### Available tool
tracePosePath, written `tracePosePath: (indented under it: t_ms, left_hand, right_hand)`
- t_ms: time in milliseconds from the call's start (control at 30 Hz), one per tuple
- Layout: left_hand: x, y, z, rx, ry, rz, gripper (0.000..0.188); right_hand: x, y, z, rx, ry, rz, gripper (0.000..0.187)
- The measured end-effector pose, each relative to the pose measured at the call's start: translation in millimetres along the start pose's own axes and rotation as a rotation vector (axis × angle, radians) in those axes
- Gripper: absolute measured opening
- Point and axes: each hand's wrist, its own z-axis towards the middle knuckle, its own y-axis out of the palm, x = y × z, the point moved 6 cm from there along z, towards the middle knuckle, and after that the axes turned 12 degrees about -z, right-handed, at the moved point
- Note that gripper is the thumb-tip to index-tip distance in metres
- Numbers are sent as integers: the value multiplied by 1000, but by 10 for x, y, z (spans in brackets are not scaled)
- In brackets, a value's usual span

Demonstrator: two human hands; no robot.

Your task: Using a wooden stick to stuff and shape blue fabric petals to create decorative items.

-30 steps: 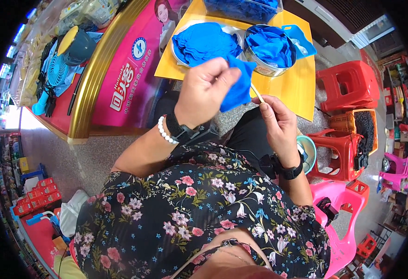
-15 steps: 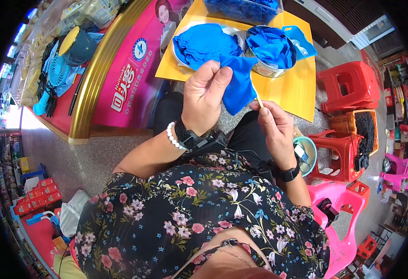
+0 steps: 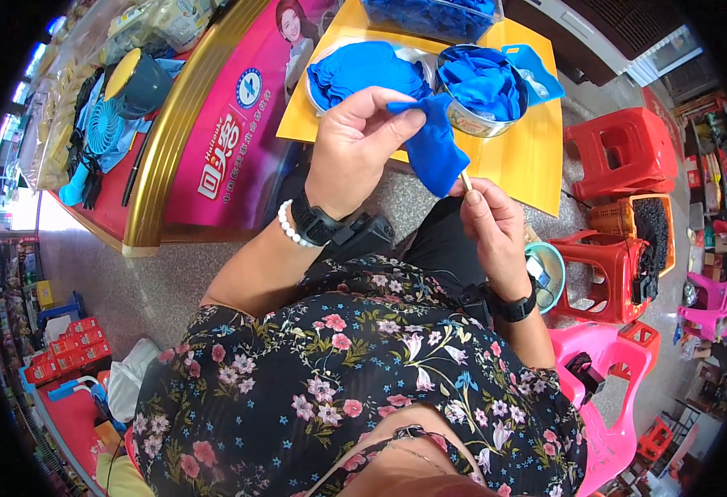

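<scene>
My left hand (image 3: 362,137) pinches the upper edge of a blue fabric piece (image 3: 435,153) between thumb and fingers. From the cloth's lower right corner a thin pale stick (image 3: 466,180) sticks out, and my right hand (image 3: 496,219) is closed on it. How cloth and stick join is hidden. Just beyond my hands, a white dish (image 3: 314,93) bears a stack of flat blue fabric pieces (image 3: 368,74). To its right stands a round tin (image 3: 483,127) full of folded blue pieces (image 3: 481,83).
A yellow board (image 3: 537,157) carries the dish, the tin, a clear box (image 3: 430,12) of blue pieces and a blue plastic scoop (image 3: 537,79). At left is a pink counter (image 3: 239,132) with gold edging. Red stools (image 3: 620,153) and a teal bucket (image 3: 546,273) stand at right.
My left hand has shifted slightly left and its grip on the cloth has changed, with the cloth now bunched narrower. My right hand stays almost in place on the stick.
</scene>
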Motion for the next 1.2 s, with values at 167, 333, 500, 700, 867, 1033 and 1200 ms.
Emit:
tracePosePath:
  t_ms: [167, 333, 500, 700, 867, 1033, 1200]
  left_hand:
    - [-121, 61, -99, -99, 29, -25, 6]
    - [-191, -40, -98, -51, -105, 16, 12]
    - [-52, -72, -38, -15, -146, -9, 17]
    - [-35, -60, -50, 24, -33, 55, 10]
    - [-66, 1, -75, -66, -7, 76, 11]
    - [-49, 13, -32, -105, -50, 89, 10]
    - [62, -38, 22, -124, -136, 54, 7]
  right_hand:
    - [94, 23, 14, -9, 99, 54, 24]
    - [127, 10, 36, -53, 155, 92, 24]
    - [80, -34, 46, -14, 82, 8, 24]
    - [50, -15, 35, -12, 62, -89, 24]
    - [51, -11, 13, -13, 60, -53, 23]
    - [55, -53, 41, -11, 61, -99, 22]
    - [-178, -236, 85, 3, -96, -331, 21]
